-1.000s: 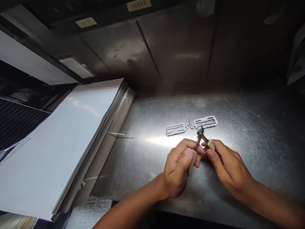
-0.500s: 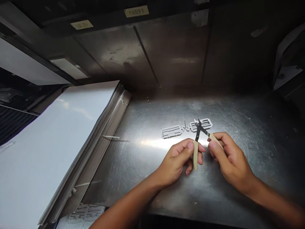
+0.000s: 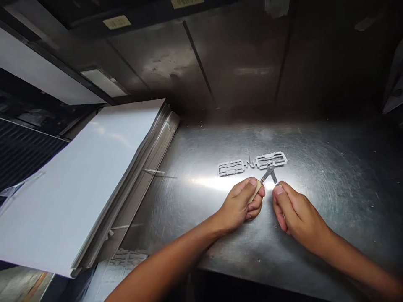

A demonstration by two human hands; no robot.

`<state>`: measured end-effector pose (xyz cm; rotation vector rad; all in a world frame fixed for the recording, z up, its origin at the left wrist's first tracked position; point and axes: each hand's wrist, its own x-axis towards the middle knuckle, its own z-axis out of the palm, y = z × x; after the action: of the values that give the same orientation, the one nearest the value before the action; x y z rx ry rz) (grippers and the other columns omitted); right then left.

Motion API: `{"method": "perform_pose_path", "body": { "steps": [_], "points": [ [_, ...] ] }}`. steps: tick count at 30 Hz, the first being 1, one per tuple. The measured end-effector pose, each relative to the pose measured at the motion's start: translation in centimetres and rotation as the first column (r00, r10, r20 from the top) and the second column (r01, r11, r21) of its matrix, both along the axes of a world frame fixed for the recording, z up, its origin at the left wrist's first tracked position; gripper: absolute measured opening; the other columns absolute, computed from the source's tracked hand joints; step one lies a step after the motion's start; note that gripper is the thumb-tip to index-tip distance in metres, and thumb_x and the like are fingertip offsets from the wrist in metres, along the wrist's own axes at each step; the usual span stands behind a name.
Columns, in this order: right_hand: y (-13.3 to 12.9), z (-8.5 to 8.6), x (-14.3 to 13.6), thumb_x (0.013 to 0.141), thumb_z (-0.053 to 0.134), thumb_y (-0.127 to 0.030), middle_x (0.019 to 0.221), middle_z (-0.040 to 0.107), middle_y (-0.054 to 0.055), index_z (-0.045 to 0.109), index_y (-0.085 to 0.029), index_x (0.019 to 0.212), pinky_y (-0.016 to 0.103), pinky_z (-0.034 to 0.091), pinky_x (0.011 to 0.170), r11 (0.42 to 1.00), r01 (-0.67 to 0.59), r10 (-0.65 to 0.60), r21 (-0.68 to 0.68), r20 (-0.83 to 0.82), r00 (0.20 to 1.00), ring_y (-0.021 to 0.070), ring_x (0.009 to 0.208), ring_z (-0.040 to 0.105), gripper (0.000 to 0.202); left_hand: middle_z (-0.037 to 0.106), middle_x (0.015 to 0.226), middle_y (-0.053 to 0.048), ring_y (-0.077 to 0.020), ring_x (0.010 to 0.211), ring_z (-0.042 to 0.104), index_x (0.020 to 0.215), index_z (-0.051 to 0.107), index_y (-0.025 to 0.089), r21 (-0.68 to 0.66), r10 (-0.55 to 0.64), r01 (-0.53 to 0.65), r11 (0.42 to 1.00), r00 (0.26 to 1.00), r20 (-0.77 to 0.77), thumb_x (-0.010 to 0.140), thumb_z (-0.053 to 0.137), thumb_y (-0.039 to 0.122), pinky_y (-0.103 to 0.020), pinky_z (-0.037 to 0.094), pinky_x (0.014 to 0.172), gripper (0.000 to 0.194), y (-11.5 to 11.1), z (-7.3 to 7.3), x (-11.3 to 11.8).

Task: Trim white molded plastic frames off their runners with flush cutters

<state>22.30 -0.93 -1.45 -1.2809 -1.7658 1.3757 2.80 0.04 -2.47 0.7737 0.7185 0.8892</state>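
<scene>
Between my two hands is a pair of nippers (image 3: 270, 171) with dark metal jaws and cream handles, its handles spread apart. My left hand (image 3: 244, 199) is closed round the left handle, thumb on top. The right handle is in my closed right hand (image 3: 294, 209), which covers most of it. Just beyond the jaws lies a grey plastic sprue (image 3: 271, 160) on the metal table, made of two rectangular frames joined by a curved piece with a thin upright stem. The jaw tips overlap the near edge of its right frame; whether they touch it I cannot tell.
A thick stack of large white sheets (image 3: 116, 147) stands on the left, with strips jutting from its side. Below it, near my left forearm, lies a pale moulded sheet (image 3: 118, 270). A dark metal wall (image 3: 239, 63) closes off the back of the metal table (image 3: 333, 176).
Both hands have tightened round the nippers' handles, and the nippers have tilted lower, their jaws now at the near edge of the right frame. The view has shifted slightly.
</scene>
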Motion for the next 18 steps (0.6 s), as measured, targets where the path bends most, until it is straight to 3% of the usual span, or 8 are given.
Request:
{"method": "perform_pose_path", "body": {
  "steps": [9,18],
  "points": [
    [-0.47,-0.20,-0.51,0.124,0.027,-0.049,0.055,0.057,-0.005,0.043,-0.031,0.083,0.035,0.044,0.057,1.000,-0.003,0.003,0.005,0.036,0.999,0.0187,0.048,0.056,0.047,0.035,0.061,0.012,-0.0052,0.046,0.024,0.095,0.056,0.020,-0.048,0.002,-0.003,0.999,1.000,-0.013,0.106,0.070,0.071,-0.016,0.024,0.043,0.054,-0.26,-0.35,-0.13],
    [-0.59,-0.25,-0.32,0.124,0.028,-0.056,0.057,0.059,-0.003,0.045,-0.031,0.084,0.038,0.044,0.060,0.998,-0.034,0.037,-0.045,0.067,0.997,0.0227,0.052,0.056,0.051,0.037,0.062,0.011,-0.0053,0.047,0.026,0.092,0.054,0.020,-0.034,0.012,-0.013,0.999,0.999,-0.033,0.107,0.069,0.071,-0.017,0.025,0.044,0.055,-0.46,-0.05,0.05]
  ]
}}
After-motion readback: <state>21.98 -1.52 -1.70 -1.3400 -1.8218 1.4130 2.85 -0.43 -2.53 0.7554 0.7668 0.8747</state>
